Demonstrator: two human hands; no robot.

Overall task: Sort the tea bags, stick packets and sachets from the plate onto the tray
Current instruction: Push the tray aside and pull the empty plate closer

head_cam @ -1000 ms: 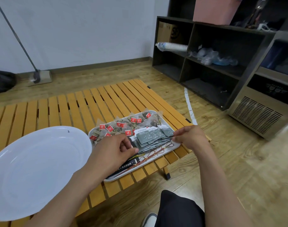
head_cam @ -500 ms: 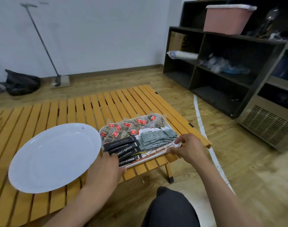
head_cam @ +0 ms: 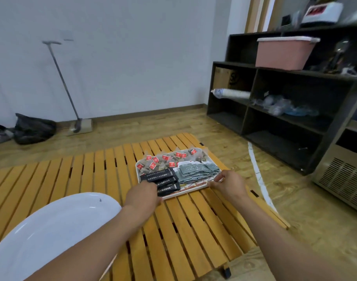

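A white tray [head_cam: 190,191] sits on the slatted wooden table [head_cam: 104,175]. It holds tea bags with red tags [head_cam: 165,159] along its far side, black stick packets [head_cam: 161,178] at the near left and grey-green sachets [head_cam: 195,171] at the right. My left hand [head_cam: 144,196] grips the tray's near left corner, fingers over the black packets. My right hand [head_cam: 227,184] grips the tray's near right edge. The large white plate [head_cam: 51,230] lies at the near left with nothing on it.
A dark shelf unit [head_cam: 285,110] with a pink bin [head_cam: 283,52] stands at the right, a metal vented appliance [head_cam: 342,175] beside it. A mop [head_cam: 72,98] and a black bag [head_cam: 33,128] lean at the far wall. White tape [head_cam: 258,175] runs along the floor.
My head has lifted, so the view shows more of the room. Both hands have moved from the packets to the tray's near edge, and the tray now sits farther from me.
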